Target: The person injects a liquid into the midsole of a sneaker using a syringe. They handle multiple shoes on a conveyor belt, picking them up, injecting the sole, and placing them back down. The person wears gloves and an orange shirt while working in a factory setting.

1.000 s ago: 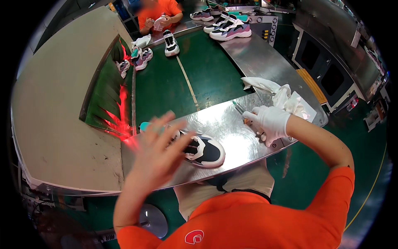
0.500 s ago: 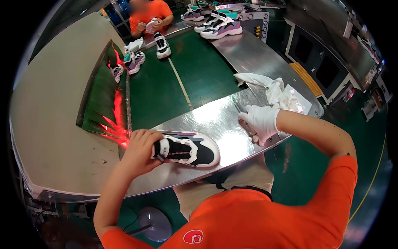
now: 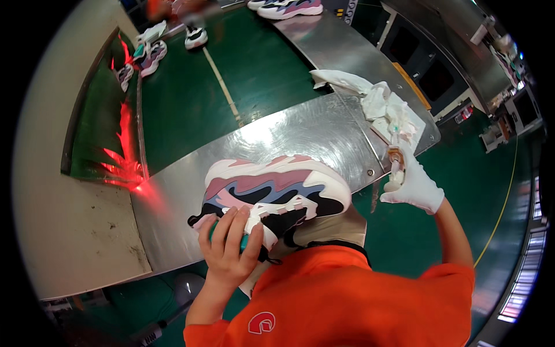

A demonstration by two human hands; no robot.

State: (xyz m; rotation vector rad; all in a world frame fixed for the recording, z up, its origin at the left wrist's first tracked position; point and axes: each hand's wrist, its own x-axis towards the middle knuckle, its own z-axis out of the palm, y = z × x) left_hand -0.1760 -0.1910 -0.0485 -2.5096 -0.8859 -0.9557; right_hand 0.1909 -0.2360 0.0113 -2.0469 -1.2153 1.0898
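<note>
At seven o'clock the left hand [image 3: 232,247] grips a sneaker [image 3: 272,183]; at three the right hand [image 3: 415,186] clasps a syringe-like tool [image 3: 395,157].

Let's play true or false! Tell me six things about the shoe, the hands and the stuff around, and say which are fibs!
1. The left hand holds a shoe. True.
2. The left hand is gloved. False: it is bare; the right hand wears a white glove.
3. The right hand holds a small tool. True.
4. The crumpled white cloth is on the floor. False: the crumpled white cloth lies on the metal table.
5. A pale line runs along the green belt. True.
6. The glowing patch is blue. False: the glowing patch is red.
</note>
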